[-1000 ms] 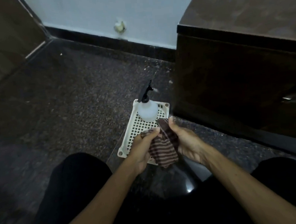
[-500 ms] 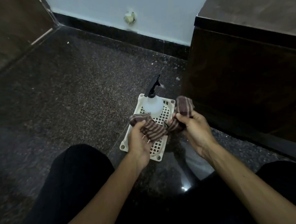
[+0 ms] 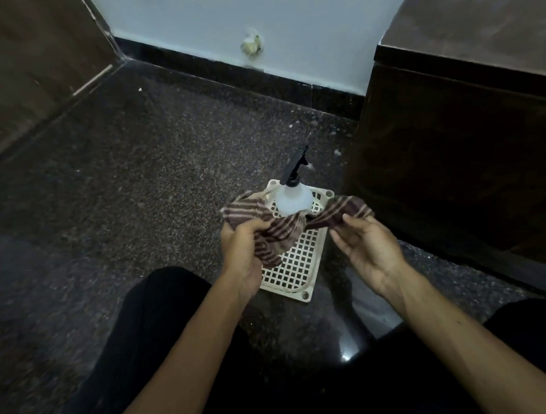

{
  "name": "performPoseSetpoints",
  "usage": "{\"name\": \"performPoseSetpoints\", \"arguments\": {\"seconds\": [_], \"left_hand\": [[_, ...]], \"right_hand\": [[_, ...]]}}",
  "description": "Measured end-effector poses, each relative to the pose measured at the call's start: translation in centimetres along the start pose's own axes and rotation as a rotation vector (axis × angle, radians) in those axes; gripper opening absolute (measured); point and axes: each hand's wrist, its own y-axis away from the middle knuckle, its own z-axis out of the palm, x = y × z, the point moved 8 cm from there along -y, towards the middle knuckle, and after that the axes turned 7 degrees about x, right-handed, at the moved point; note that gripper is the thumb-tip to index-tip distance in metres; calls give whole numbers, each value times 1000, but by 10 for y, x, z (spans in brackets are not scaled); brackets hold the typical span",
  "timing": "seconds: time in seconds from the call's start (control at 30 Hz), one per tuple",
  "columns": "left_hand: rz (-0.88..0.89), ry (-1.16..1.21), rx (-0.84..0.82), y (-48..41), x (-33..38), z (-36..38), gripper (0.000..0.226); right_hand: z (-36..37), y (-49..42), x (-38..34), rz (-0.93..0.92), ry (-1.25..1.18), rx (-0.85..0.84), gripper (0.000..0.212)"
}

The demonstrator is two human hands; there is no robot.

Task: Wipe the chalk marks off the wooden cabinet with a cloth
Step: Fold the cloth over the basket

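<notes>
I hold the cloth (image 3: 285, 230) stretched over the tray (image 3: 297, 269), left hand (image 3: 241, 252) clamped on one end, right hand (image 3: 367, 244) pinching the other, cabinet (image 3: 452, 153) beside; a sagging middle could topple the bottle (image 3: 293, 199).

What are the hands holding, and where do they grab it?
The striped cloth, stretched between both hands. The left hand grips its left part and the right hand pinches its right end.
</notes>
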Motion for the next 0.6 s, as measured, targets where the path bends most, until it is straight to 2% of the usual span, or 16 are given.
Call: {"name": "performPoseSetpoints", "arguments": {"seconds": [0.2,0.33,0.4,0.47,0.53,0.6], "left_hand": [[-73,-149,-48,-4,2,-12,43],[-127,-89,-123,-11,-1,-15,45],[-96,-79,-128,-16,4,-13,33],[-36,-136,-53,-28,7,-16,27],[39,-260,55,-42,9,-23,35],[174,-456,118,-50,20,-27,31]], "right_hand": [[4,13,-16,-105,-158,48,24],[6,10,-27,-105,-239,9,25],[15,12,-27,-142,-149,-84,27],[25,17,-22,-217,32,-164,29],[29,20,-16,-301,260,-155,27],[22,14,-11,-365,474,-78,23]]}}
